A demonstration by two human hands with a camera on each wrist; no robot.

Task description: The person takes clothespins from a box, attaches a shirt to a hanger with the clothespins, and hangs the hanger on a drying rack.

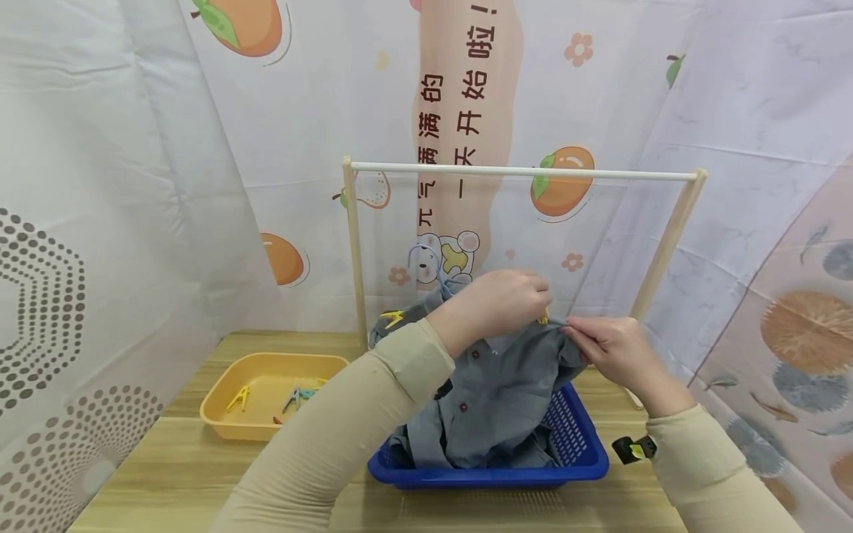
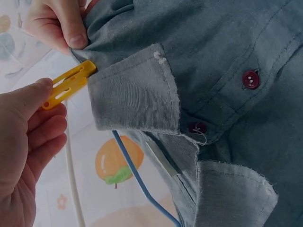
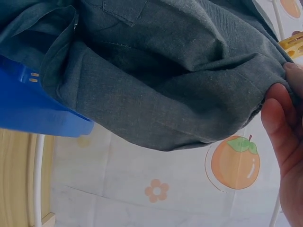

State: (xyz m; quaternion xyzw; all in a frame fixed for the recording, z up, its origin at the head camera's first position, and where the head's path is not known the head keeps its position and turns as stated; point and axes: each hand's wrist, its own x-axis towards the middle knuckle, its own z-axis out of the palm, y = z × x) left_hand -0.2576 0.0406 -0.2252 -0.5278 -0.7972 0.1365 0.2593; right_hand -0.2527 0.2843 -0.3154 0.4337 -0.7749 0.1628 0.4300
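A grey-blue button-up shirt (image 1: 496,400) hangs on a blue hanger (image 2: 135,172), its lower part down in a blue basket (image 1: 486,477). My left hand (image 1: 503,300) pinches a yellow clothespin (image 2: 71,85) between thumb and fingers; the clip's tip sits at the shirt's shoulder beside the collar (image 2: 135,94). Just outward from the clip, my right hand (image 1: 616,352) pinches the shoulder cloth between thumb and fingers. On the opposite shoulder sits a second yellow clothespin (image 1: 392,318). The hanger's hook stands free above the collar in the head view.
A drying rack with a white rail (image 1: 520,171) and wooden posts (image 1: 356,252) stands behind the basket. To the left, a yellow tray (image 1: 266,429) holds several clothespins. A black strap-like item (image 1: 634,449) shows by the right sleeve. Printed curtains surround the wooden table (image 1: 153,459).
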